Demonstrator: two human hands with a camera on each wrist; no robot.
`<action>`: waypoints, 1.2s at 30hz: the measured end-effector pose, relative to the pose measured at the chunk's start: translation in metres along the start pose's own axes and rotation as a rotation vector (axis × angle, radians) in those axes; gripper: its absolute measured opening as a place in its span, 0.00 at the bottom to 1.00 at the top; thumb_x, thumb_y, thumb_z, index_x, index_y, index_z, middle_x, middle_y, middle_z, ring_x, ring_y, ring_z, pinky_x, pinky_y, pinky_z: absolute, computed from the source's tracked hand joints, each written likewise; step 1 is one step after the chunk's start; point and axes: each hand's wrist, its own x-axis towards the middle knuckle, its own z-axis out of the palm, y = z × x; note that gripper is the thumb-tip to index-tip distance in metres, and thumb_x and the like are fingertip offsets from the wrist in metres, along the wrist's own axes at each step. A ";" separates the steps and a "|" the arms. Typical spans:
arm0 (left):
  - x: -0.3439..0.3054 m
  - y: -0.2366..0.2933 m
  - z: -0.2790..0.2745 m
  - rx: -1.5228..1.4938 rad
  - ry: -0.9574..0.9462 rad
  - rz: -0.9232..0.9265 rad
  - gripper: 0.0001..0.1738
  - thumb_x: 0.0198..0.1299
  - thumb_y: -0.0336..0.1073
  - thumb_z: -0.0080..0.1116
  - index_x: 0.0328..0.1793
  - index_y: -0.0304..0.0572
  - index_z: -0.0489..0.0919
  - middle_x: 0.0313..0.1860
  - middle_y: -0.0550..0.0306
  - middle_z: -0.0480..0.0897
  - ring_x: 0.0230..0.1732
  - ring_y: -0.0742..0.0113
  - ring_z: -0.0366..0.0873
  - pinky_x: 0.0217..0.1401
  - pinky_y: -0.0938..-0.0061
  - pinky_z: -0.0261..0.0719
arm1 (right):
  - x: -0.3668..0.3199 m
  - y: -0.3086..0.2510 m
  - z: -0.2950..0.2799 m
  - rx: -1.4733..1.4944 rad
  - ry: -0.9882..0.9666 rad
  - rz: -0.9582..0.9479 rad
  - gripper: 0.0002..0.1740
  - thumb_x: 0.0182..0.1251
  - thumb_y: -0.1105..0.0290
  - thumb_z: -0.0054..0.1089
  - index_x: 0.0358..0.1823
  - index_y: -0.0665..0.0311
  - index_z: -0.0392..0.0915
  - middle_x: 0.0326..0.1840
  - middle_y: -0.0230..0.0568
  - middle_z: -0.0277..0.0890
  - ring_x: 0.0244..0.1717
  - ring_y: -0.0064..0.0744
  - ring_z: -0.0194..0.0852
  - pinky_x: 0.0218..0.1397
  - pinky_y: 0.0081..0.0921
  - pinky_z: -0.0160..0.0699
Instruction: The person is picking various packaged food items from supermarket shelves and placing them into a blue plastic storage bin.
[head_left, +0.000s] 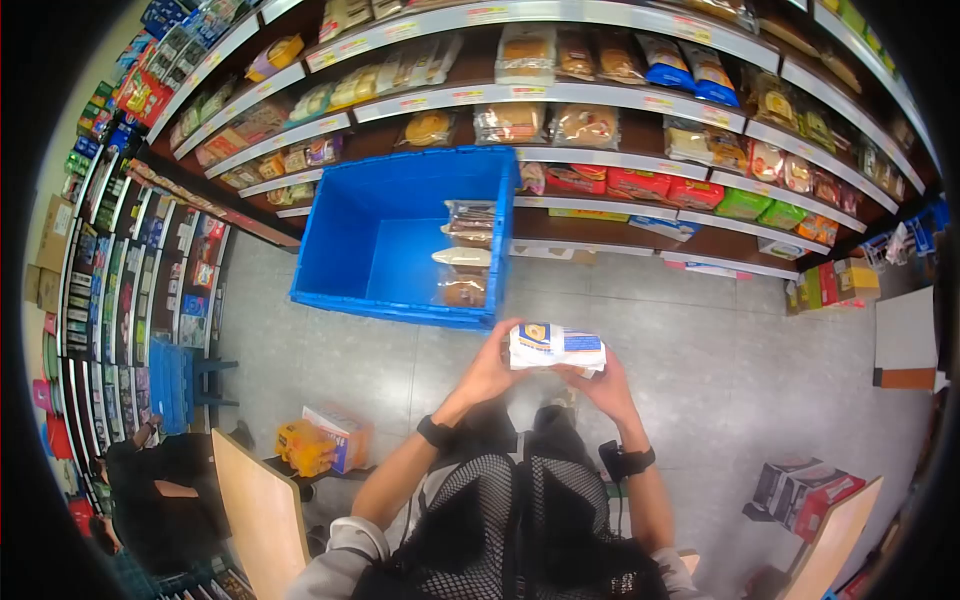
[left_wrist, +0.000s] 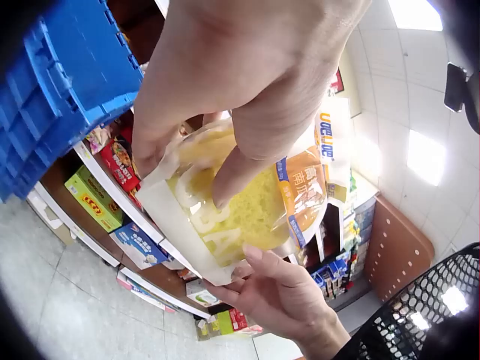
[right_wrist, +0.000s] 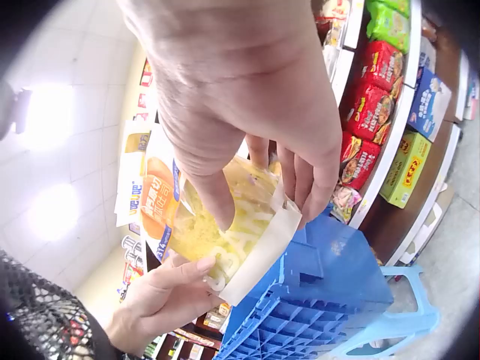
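- While the person stands facing the shelves [head_left: 620, 100], a clear packet [head_left: 555, 348] with yellow contents is held at chest height above the floor [head_left: 700, 330], just in front of the blue crate [head_left: 340, 230].
- Its left end is gripped by the left hand [head_left: 490, 368], fingers curled over it.
- Its right end is pinched by the right hand [head_left: 603, 385], fingers curled around the edge.
- Several wrapped items [head_left: 466, 255] lie inside the crate against its right wall.

Head view looks down from above; both wrist views look up, close under the packet [head_left: 555, 348].
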 end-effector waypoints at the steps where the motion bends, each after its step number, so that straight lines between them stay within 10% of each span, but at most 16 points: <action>1: -0.007 -0.003 -0.013 -0.011 0.026 0.004 0.42 0.45 0.20 0.67 0.68 0.40 0.61 0.60 0.51 0.73 0.63 0.63 0.71 0.65 0.69 0.70 | 0.004 -0.002 0.013 -0.033 -0.028 -0.019 0.37 0.51 0.79 0.71 0.64 0.68 0.64 0.54 0.44 0.77 0.54 0.31 0.78 0.57 0.28 0.78; 15: -0.090 -0.050 -0.251 -0.198 -0.039 -0.053 0.43 0.47 0.23 0.71 0.70 0.36 0.62 0.64 0.52 0.72 0.64 0.63 0.71 0.65 0.67 0.74 | 0.049 -0.027 0.239 -0.303 -0.108 -0.015 0.31 0.51 0.77 0.72 0.58 0.66 0.73 0.49 0.40 0.82 0.48 0.26 0.80 0.53 0.25 0.78; 29: 0.031 -0.064 -0.395 -0.278 -0.071 -0.149 0.34 0.53 0.20 0.65 0.67 0.36 0.64 0.61 0.52 0.75 0.61 0.65 0.75 0.62 0.72 0.76 | 0.201 -0.056 0.342 -0.271 -0.023 0.078 0.24 0.56 0.75 0.68 0.55 0.70 0.74 0.48 0.41 0.81 0.44 0.22 0.77 0.50 0.24 0.75; 36: 0.136 -0.097 -0.422 -0.154 -0.039 -0.195 0.36 0.53 0.15 0.56 0.70 0.35 0.59 0.65 0.50 0.71 0.65 0.62 0.70 0.66 0.70 0.71 | 0.331 0.011 0.329 -0.583 -0.090 -0.014 0.31 0.55 0.75 0.57 0.62 0.69 0.63 0.47 0.61 0.78 0.52 0.63 0.74 0.55 0.44 0.74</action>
